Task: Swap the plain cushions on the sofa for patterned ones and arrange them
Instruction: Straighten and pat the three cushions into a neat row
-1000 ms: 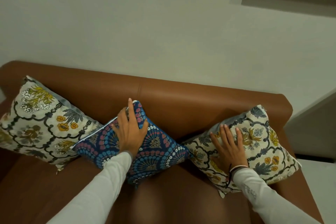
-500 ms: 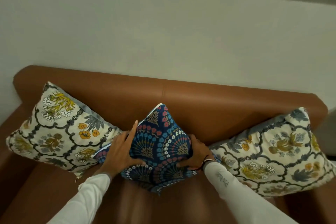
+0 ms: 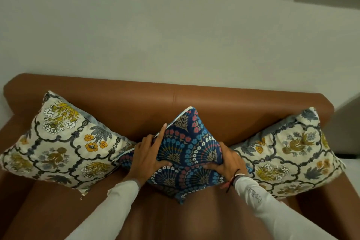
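While 2 cream cushions flank it, left hand and right hand clasp the blue cushion.

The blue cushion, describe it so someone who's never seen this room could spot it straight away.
On the brown sofa, three cushions lean on the backrest. The blue cushion is the middle one, stood on a corner. Its neighbours are cream florals; it alone is dark blue with fan motifs.

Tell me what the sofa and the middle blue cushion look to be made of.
Sofa: smooth tan leather or faux leather, judging by its soft sheen and stitched back seam. Blue cushion: matte printed woven fabric, likely cotton, with white piping; it dents under both hands.
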`<state>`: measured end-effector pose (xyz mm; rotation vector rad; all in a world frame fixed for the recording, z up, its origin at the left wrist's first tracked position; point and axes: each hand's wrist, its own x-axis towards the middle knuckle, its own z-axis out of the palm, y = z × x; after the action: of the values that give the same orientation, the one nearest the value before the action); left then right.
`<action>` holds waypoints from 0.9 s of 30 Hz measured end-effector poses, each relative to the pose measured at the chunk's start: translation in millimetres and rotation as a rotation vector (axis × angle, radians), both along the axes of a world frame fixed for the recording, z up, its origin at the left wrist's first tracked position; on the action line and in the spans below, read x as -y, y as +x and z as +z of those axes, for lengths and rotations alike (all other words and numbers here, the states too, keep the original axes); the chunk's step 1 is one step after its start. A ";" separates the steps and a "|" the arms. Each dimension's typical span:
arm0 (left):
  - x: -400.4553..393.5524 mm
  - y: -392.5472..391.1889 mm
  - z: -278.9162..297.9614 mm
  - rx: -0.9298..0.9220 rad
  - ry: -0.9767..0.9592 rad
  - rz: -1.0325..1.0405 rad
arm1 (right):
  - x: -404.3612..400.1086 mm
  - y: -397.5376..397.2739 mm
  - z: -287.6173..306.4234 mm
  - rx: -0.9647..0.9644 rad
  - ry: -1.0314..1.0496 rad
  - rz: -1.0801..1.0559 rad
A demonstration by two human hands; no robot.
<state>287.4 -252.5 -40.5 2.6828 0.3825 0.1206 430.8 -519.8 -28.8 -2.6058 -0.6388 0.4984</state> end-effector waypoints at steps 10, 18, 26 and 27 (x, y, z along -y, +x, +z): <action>11.1 5.5 -6.7 -0.054 0.136 0.089 | -16.6 3.7 -9.6 0.101 -0.202 -0.022; 17.1 -18.8 9.5 -0.194 0.172 0.176 | 7.9 -18.8 0.1 0.218 -0.289 0.084; 61.2 -74.6 45.8 -0.257 0.201 0.271 | 43.9 -10.6 60.0 0.264 -0.339 0.150; 71.0 -83.6 53.3 -0.273 0.202 0.288 | 49.1 -12.9 67.4 0.264 -0.347 0.171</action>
<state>203.8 -323.5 12.8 2.8317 0.8850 -0.1310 417.9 -568.9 38.6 -2.9910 -0.9409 0.3425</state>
